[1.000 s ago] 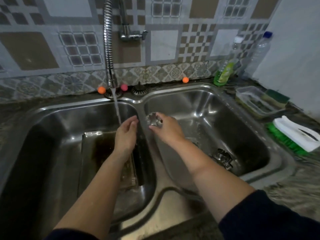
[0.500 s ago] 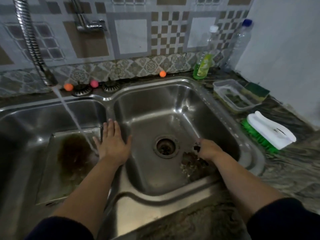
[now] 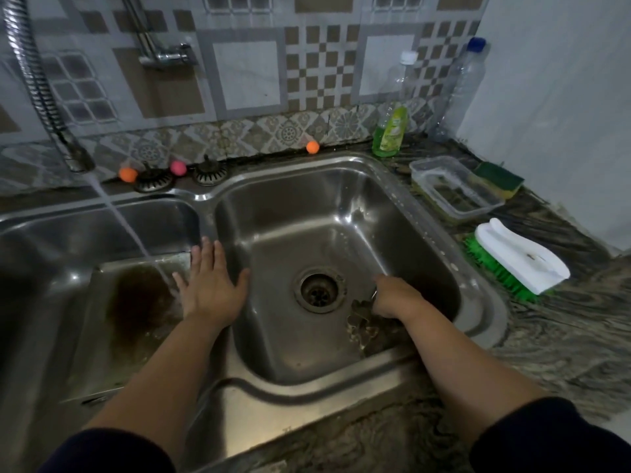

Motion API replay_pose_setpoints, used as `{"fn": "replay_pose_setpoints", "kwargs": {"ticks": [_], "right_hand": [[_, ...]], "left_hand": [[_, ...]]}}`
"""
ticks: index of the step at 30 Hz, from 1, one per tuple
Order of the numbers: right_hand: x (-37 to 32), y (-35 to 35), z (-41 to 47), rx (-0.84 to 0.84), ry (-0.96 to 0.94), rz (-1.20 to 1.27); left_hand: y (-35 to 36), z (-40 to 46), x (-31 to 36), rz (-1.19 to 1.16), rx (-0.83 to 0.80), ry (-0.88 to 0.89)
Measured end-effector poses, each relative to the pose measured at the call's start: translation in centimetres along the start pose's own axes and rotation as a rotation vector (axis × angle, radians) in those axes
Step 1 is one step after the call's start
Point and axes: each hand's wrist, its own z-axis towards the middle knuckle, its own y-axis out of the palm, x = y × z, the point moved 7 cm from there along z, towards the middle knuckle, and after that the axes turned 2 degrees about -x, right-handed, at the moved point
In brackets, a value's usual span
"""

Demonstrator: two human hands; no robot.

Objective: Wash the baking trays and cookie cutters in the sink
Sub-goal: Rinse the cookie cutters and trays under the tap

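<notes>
Right hand [image 3: 392, 297] has gone down into the right bowl of the shiny steel sink [image 3: 341, 213], among the small metal cookie cutters [image 3: 362, 322]; a second ago it held one up. Whether it grips one now, I cannot tell. Left hand [image 3: 211, 288] lies flat by the brown-stained baking tray [image 3: 136, 308] under the running water [image 3: 126, 227]. Probably picking another.

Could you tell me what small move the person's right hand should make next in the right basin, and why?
Probably lift one cutter and carry it left into the water. The right hand is down among the small metal cookie cutters beside the round drain, though its grip is hidden. The water stream falls only into the left basin, onto the stained metal baking tray, where the open left hand waits.
</notes>
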Motion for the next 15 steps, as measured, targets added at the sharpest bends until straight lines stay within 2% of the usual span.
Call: {"fn": "replay_pose_setpoints", "kwargs": {"ticks": [5, 9, 12, 15], "right_hand": [[-7.7, -1.0, -2.4, 0.056, -0.152, 0.024], [-16.2, -1.0, -5.1, 0.16, -0.351, 0.001], [-22.6, -0.1, -7.5, 0.259, -0.495, 0.0], [-28.1, 1.6, -9.8, 0.384, -0.661, -0.062]], "left_hand": [[0.1, -0.2, 0.0, -0.081, -0.014, 0.046], [-0.3, -0.6, -1.1, -0.255, -0.048, 0.148], [-0.6, -1.1, -4.3, -0.301, -0.054, 0.19], [0.1, -1.3, -9.2, -0.238, -0.132, 0.13]]}}
